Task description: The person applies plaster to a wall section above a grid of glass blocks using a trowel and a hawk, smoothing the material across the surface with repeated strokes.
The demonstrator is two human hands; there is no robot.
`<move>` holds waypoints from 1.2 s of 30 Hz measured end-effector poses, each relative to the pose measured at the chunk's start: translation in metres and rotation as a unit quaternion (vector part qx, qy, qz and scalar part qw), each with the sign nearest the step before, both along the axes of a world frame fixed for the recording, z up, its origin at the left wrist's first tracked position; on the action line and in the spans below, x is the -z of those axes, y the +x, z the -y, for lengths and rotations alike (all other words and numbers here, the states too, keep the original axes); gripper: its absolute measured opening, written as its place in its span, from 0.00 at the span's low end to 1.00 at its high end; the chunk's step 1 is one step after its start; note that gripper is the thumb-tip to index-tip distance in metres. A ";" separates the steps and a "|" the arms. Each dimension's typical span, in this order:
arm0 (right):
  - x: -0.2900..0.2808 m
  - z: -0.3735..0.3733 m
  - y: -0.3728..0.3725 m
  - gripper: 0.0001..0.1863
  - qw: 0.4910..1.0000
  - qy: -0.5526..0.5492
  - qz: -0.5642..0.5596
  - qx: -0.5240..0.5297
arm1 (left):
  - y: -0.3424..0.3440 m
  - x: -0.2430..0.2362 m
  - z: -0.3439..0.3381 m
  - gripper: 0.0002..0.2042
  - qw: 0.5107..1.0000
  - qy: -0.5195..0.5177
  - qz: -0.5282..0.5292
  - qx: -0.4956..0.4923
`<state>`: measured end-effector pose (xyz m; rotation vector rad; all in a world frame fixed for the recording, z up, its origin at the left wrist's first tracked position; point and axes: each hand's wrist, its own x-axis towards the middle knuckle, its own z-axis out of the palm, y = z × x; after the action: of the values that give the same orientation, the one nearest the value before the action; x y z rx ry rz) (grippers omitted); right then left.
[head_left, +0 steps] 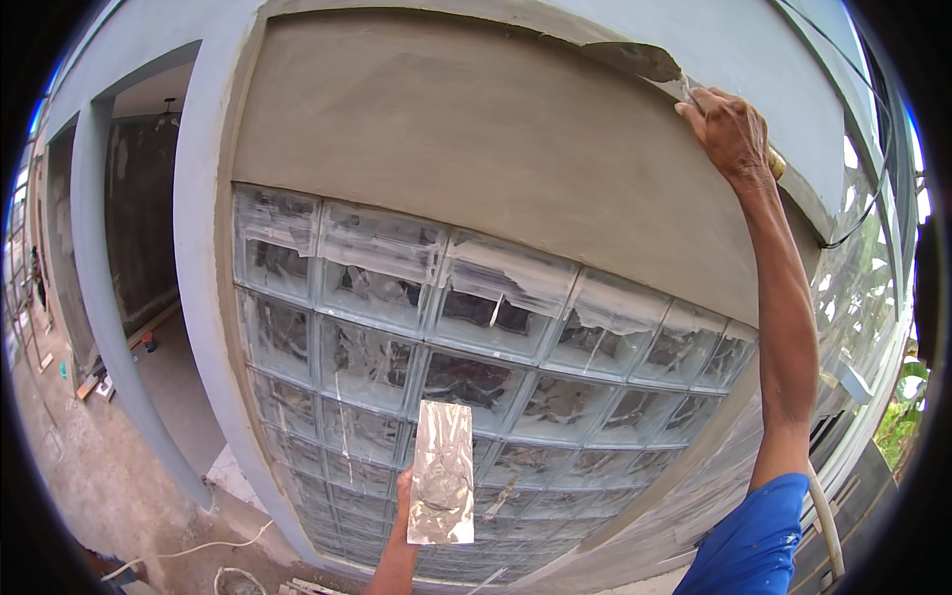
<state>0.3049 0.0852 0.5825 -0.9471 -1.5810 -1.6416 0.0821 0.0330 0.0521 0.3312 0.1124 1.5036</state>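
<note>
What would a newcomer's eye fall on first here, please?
Probably the glass block panel in the middle, streaked white along its top row. Then, at upper right, the right hand grips a tool at the top of the plaster. At lower centre, the left hand holds a smeared rectangular plate.

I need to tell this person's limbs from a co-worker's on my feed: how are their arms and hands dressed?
The right arm has a blue sleeve with a few pale specks; below it the arm is bare, and the right hand wears no glove. The left hand, partly hidden, also looks ungloved, and no left sleeve shows.
</note>
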 end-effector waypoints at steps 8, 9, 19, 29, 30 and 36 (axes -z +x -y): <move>-0.006 -0.012 -0.042 0.14 0.999 -0.016 0.030 0.016 | 0.008 0.001 -0.006 0.16 0.999 -0.021 -0.030 -0.022; -0.007 -0.012 -0.046 0.14 0.999 -0.023 0.030 0.023 | 0.008 0.000 -0.006 0.17 0.999 -0.027 -0.020 -0.018; -0.003 -0.002 -0.049 0.16 0.998 -0.040 -0.013 0.054 | 0.004 0.052 -0.029 0.23 0.999 -0.039 -0.001 -0.006; -0.010 0.005 -0.007 0.17 0.994 -0.074 -0.036 -0.078 | -0.005 0.019 -0.010 0.21 0.997 -0.056 -0.048 -0.024; -0.017 -0.001 -0.006 0.17 0.991 -0.091 -0.033 -0.097 | -0.005 0.022 -0.011 0.21 0.995 -0.065 -0.069 -0.041; -0.026 -0.007 -0.029 0.17 0.950 -0.251 -0.083 -0.165 | -0.016 0.037 -0.016 0.24 0.999 -0.022 -0.011 0.026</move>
<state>0.2761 0.0921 0.6080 -0.9688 -1.9556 -0.9211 0.0657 0.0487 0.0154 0.3119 0.1533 1.4442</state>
